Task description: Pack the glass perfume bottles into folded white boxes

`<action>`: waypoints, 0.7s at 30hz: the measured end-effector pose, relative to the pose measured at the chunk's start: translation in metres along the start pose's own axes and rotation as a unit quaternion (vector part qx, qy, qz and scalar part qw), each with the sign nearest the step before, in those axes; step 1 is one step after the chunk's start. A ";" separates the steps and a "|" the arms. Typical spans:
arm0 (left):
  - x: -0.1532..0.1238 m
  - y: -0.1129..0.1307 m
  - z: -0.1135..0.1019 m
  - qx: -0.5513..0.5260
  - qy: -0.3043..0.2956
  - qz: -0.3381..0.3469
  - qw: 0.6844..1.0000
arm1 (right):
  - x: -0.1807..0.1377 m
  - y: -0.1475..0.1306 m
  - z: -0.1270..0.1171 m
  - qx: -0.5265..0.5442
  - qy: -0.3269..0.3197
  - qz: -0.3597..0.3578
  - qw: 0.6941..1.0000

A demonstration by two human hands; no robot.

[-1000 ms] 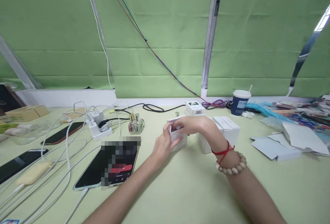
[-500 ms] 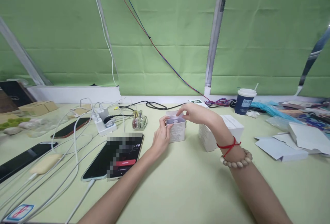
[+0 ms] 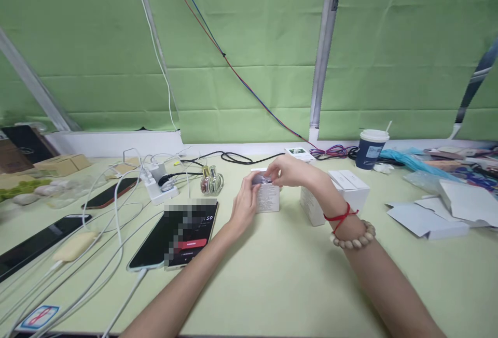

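A small white printed box (image 3: pixel 268 199) stands upright on the table in front of me, its top open. Wrapped around its left side and upper corner is my left hand (image 3: pixel 246 199), fingers closed on it. My right hand (image 3: pixel 286 171), with a red string and a beaded bracelet at the wrist, bends over the box's top from the right. Its fingers are pinched at the opening, on a lilac-tinted part whose kind I cannot make out. More white boxes (image 3: pixel 349 186) stand close together, partly behind my right forearm.
Left of my hands lie phones (image 3: pixel 150 242) with charging cables, a power strip (image 3: pixel 157 185) and small glass bottles (image 3: pixel 212 182). On the right are a lidded paper cup (image 3: pixel 371 150), unfolded white cardboard (image 3: pixel 428 219) and a blue plastic bag (image 3: pixel 420 162).
My right fingers have lowered slightly into the box's opening, and the lilac part at the top sits lower. My left hand keeps its hold. The view has shifted a little.
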State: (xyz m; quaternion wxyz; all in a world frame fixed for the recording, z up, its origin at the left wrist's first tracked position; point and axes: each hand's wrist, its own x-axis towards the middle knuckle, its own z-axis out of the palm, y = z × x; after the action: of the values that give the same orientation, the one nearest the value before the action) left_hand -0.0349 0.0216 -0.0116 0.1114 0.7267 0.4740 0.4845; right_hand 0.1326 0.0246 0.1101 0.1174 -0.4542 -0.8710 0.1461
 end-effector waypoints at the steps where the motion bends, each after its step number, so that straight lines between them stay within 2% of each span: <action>1: 0.000 -0.001 0.000 -0.001 0.000 0.003 1.000 | -0.001 0.000 -0.001 -0.009 0.012 -0.004 1.000; 6: 0.001 -0.011 0.004 -0.057 0.026 -0.013 0.998 | 0.004 0.000 0.003 -0.062 0.116 -0.007 0.991; 8: 0.002 -0.012 0.004 -0.056 0.020 -0.004 0.998 | 0.011 0.002 0.009 -0.082 0.132 -0.006 0.988; 13: 0.005 -0.006 -0.002 0.004 -0.010 0.058 0.998 | 0.023 0.008 0.018 -0.138 0.143 0.016 0.980; 17: 0.007 -0.002 -0.005 0.007 -0.049 0.061 0.997 | 0.020 0.009 0.014 -0.154 0.153 0.003 0.976; 21: 0.005 -0.003 -0.004 -0.004 -0.048 0.066 0.997 | 0.016 0.009 0.011 -0.121 0.128 -0.010 0.984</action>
State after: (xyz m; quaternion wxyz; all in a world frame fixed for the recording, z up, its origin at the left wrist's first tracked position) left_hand -0.0392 0.0263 -0.0087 0.1044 0.7785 0.4172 0.4572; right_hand 0.1271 0.0411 0.0979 0.1731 -0.4716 -0.8644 -0.0209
